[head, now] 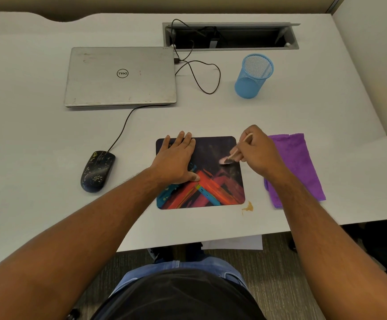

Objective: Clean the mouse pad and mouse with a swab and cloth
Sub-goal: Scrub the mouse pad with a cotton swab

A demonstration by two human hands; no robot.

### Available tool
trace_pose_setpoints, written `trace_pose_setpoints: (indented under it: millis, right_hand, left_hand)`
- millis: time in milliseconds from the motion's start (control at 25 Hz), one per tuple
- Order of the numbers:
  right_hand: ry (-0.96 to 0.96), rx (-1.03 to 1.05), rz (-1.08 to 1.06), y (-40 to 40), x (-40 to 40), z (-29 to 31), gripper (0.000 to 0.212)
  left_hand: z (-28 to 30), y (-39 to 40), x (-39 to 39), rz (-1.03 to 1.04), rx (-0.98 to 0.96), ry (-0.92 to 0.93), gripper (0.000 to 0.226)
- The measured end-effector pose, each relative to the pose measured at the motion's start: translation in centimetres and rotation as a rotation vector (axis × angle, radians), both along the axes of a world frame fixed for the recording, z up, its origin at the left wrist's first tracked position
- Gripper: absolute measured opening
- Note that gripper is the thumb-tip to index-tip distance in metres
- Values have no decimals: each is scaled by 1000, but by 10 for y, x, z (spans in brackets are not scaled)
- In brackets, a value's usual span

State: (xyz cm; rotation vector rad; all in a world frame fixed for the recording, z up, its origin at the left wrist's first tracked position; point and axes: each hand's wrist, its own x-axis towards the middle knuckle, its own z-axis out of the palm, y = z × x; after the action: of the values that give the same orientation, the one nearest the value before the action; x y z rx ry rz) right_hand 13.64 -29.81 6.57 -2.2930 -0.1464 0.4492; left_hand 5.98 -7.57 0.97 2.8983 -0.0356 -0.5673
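One mouse pad (213,181) is laid on the white surface (49,192), with one black wired mouse (97,171) well apart to its left and one purple cloth (296,162) just beside its right edge. One swab (232,154) is pinched in the fingers of the right hand (258,155), its blurred tip set on the pad's upper right area. The left hand (176,160) is pressed flat on the pad, fingers spread and holding nothing. One closed laptop (120,76), one blue mesh cup (253,76) and one open cable tray (230,36) are noted farther back. One orange-brown stain (248,207) is seen at the pad's lower right corner. Carpet (275,285) is visible below.
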Motion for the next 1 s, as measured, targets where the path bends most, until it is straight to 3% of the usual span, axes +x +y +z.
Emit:
trace_pose_setpoints:
  millis: [160, 360, 520, 600, 800, 920, 1000]
  right_hand:
    - [-134, 35, -33, -2, 4, 7, 7]
    - [-11, -104, 91, -9, 0, 4, 16]
    - [-94, 65, 3, -8, 3, 11, 12]
    - [-49, 76, 13, -6, 0, 10, 8]
    - [105, -115, 204, -19, -5, 12, 16]
    - [-14, 110, 55, -24, -5, 18, 14]
    - [-43, 131, 16, -27, -10, 17, 11]
  left_hand:
    - [0, 0, 0, -1, -5, -5, 121]
    - [0, -1, 0, 5, -3, 0, 121]
    - [-1, 0, 0, 1, -4, -3, 121]
    - [-1, 1, 1, -4, -3, -2, 121]
    - [-2, 1, 1, -7, -2, -7, 121]
    - [-2, 1, 0, -5, 0, -6, 121]
    - [-2, 1, 0, -6, 1, -5, 122]
